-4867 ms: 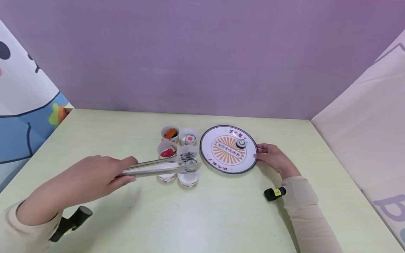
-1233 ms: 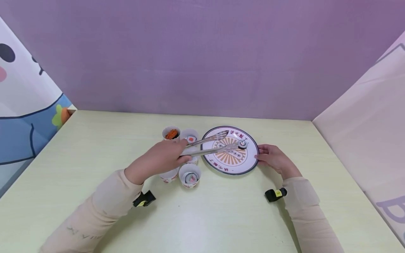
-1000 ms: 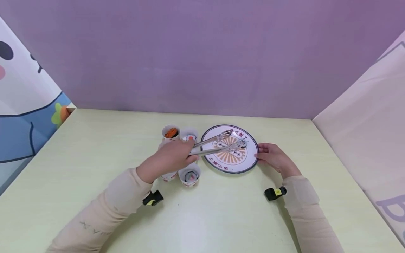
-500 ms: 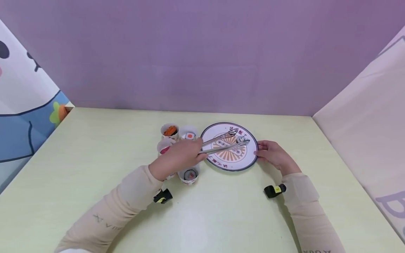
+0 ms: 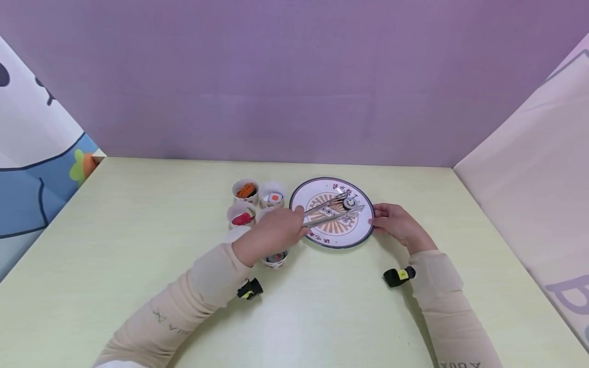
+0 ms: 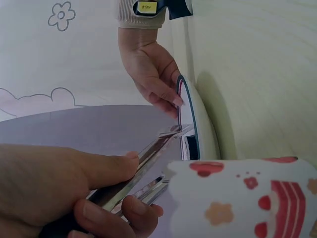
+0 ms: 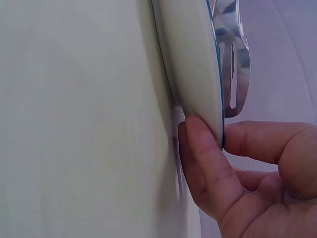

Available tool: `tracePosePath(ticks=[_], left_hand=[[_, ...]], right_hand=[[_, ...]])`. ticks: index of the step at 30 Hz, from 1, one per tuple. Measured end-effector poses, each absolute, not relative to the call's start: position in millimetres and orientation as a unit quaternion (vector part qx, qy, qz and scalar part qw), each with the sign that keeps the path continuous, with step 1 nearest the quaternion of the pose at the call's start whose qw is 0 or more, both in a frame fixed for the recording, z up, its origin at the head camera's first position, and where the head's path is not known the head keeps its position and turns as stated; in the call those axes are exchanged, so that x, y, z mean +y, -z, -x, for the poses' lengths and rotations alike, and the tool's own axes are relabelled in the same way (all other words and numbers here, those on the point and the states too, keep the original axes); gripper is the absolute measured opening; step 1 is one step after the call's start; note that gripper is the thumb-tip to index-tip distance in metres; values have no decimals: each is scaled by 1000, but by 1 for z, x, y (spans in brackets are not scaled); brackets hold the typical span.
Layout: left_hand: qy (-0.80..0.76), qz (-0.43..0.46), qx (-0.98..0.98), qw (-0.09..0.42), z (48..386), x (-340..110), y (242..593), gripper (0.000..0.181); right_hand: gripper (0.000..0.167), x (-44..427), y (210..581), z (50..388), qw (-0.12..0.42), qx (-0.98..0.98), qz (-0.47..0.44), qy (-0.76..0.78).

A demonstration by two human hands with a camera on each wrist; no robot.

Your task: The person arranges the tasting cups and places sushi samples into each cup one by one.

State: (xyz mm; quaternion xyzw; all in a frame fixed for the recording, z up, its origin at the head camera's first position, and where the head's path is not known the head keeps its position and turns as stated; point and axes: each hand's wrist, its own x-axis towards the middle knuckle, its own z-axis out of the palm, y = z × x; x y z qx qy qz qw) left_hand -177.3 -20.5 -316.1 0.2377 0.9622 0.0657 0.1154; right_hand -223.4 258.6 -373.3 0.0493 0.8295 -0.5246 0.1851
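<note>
In the head view my left hand (image 5: 278, 230) holds metal tongs (image 5: 327, 220) out over the white plate (image 5: 342, 240). A small sushi roll (image 5: 350, 203) with a dark rim lies on the plate's right part, and the two tong tips stand on either side of it. Whether both tips touch it, I cannot tell. My right hand (image 5: 400, 225) pinches the plate's right rim; the right wrist view shows thumb and fingers (image 7: 210, 168) on opposite faces of the rim. Patterned paper cups (image 5: 275, 265) stand left of the plate, partly hidden by my left hand.
The cups hold sushi pieces: an orange-topped one (image 5: 246, 190), a red-topped one (image 5: 242, 219), a white one with an orange centre (image 5: 275, 197) and a dark-rimmed one (image 5: 276, 256). A purple wall (image 5: 294, 87) rises behind the table (image 5: 340, 317).
My left hand has moved the tongs from over the cups rightward to the plate's sushi roll. A dark-rimmed roll has come to show in the front right cup. My right hand stays on the rim.
</note>
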Motion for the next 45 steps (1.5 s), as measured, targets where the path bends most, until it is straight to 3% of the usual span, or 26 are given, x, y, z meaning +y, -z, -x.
tracePosePath(ticks=[17,45], left_hand=[[-16,-187,972,142,175,-4,322,57],[-4,-198,971,130,172,-10,319,58]], right_hand=[[53,257,375,224,187,836,-49,514],[52,258,378,223,181,831,-40,525]])
